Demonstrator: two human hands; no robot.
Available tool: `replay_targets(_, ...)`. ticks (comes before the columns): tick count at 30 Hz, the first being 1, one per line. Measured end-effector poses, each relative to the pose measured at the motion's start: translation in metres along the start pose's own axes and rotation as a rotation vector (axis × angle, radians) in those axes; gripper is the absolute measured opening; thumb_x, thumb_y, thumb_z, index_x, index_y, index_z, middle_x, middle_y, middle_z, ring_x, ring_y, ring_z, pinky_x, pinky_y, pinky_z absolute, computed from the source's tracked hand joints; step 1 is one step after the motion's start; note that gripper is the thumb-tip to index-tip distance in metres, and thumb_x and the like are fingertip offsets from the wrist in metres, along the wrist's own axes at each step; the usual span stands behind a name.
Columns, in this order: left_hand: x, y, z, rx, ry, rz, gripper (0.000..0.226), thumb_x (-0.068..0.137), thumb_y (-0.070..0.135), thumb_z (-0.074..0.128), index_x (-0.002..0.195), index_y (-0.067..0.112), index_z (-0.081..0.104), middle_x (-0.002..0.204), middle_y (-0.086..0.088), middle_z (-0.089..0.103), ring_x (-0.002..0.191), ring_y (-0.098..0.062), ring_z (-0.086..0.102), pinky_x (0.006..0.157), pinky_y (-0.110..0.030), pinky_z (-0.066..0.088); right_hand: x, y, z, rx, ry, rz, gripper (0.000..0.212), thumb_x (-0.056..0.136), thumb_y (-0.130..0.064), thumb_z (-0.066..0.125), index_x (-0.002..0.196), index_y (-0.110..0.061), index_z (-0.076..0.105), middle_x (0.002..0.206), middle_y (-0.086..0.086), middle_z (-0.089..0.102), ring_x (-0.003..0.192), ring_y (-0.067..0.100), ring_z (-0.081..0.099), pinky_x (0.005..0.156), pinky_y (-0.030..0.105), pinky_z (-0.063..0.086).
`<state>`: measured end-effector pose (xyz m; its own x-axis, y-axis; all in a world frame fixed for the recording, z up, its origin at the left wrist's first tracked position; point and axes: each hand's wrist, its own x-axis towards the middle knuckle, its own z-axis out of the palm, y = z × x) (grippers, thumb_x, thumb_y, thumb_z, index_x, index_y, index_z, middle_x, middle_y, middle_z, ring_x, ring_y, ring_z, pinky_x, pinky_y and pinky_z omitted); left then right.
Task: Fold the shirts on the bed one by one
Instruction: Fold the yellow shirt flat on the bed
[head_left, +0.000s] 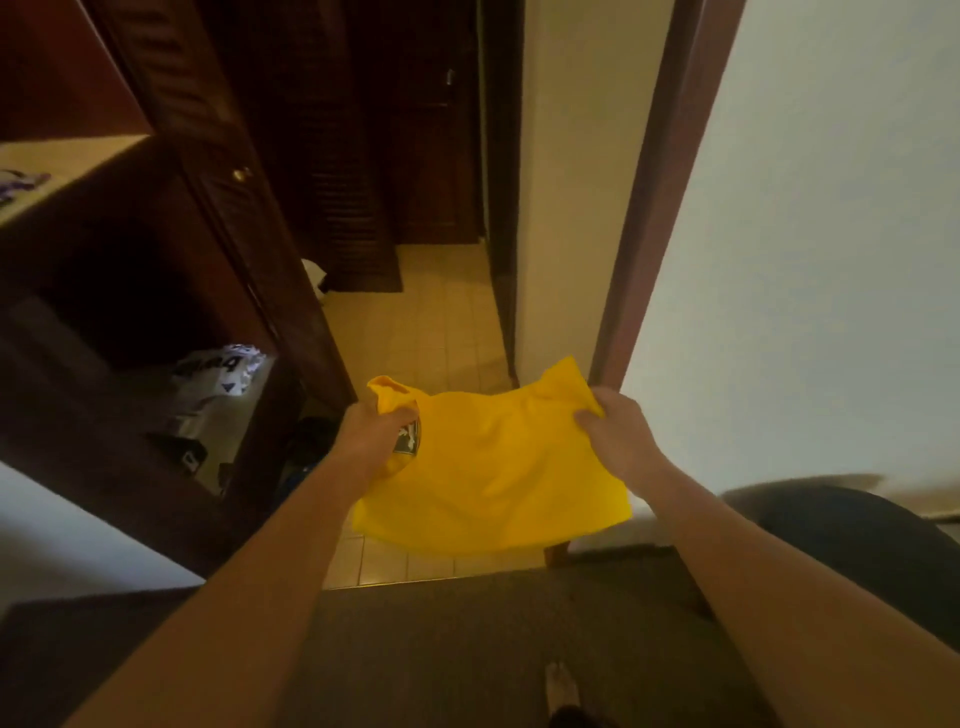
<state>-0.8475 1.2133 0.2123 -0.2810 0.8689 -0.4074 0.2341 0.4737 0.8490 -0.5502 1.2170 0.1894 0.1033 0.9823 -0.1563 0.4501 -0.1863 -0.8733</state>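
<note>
- To the left of your fingers, a dark wooden wardrobe (156, 322) stood open, with patterned clothes (221, 371) on a lower shelf.
- Your left hand (371, 434) gripped the yellow shirt (488, 467) at its left upper edge, fingers curled round the cloth.
- The shirt hung between your hands, above the tiled floor (415, 332).
- Your right hand (618, 434) pinched its right upper edge.
</note>
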Motion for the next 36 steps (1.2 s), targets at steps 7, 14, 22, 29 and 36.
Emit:
replay_targets(7,0.066,0.056,0.0,-0.115,0.122,0.013,0.003,0.094,0.023,0.069,0.095,0.021,0.067,0.103,-0.013,0.069,0.092,-0.028,0.065,0.084,-0.041,0.052,0.123,-0.037,0.018,-0.036,-0.161,-0.079,0.042,0.103,-0.024,0.053,0.143,-0.012,0.051,0.136,0.008,0.058,0.116,0.026,0.055,0.095,0.034,0.04)
replay_targets(14,0.136,0.09,-0.017,-0.152,0.154,0.031,0.004,0.097,0.017,0.066,0.098,0.016,0.069,0.099,-0.014,0.072,0.087,-0.026,0.068,0.071,-0.034,0.051,0.214,-0.071,0.055,0.005,-0.219,-0.053,0.042,0.101,-0.026,0.056,0.142,-0.017,0.054,0.135,0.007,0.058,0.118,0.03,0.057,0.103,0.044,0.046)
replay_targets(22,0.255,0.118,-0.05,-0.136,0.116,0.045,0.018,0.097,0.018,0.066,0.11,0.007,0.069,0.101,-0.018,0.07,0.088,-0.029,0.067,0.065,-0.032,0.049,0.313,-0.106,0.106,-0.045,-0.175,-0.04,0.04,0.1,-0.021,0.058,0.139,-0.012,0.057,0.133,0.011,0.06,0.118,0.033,0.057,0.096,0.037,0.044)
replay_targets(29,0.364,0.152,-0.081,-0.088,0.094,0.05,0.022,0.093,0.022,0.071,0.112,0.011,0.067,0.103,-0.015,0.07,0.09,-0.027,0.067,0.071,-0.033,0.05,0.385,-0.146,0.148,-0.04,-0.118,-0.012,0.046,0.102,-0.023,0.055,0.147,-0.013,0.048,0.141,0.011,0.054,0.125,0.032,0.053,0.102,0.041,0.041)
replay_targets(36,0.447,0.186,-0.085,-0.086,0.043,0.042,0.017,0.096,0.024,0.067,0.109,0.014,0.065,0.098,-0.01,0.068,0.088,-0.024,0.065,0.072,-0.033,0.05,0.463,-0.17,0.168,-0.037,-0.116,0.015,0.043,0.103,-0.021,0.054,0.145,-0.013,0.049,0.14,0.01,0.055,0.121,0.027,0.052,0.097,0.036,0.04)
